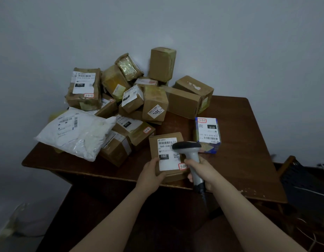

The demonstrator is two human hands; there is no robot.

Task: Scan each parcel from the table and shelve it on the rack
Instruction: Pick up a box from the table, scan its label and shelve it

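A small brown cardboard parcel (166, 153) with a white label reading 060 lies at the near edge of the dark wooden table (248, 151). My left hand (151, 172) grips its near left corner, thumb on the label. My right hand (203, 171) holds a grey handheld barcode scanner (189, 151) by the handle. The scanner's black head hovers over the parcel's label, covering part of it.
A heap of several brown parcels (153, 104) fills the table's far left, against the grey wall. A white plastic mailer bag (75, 133) lies at the left edge. A blue-edged box (207, 134) stands right of the held parcel. A dark chair (303, 179) sits at the right.
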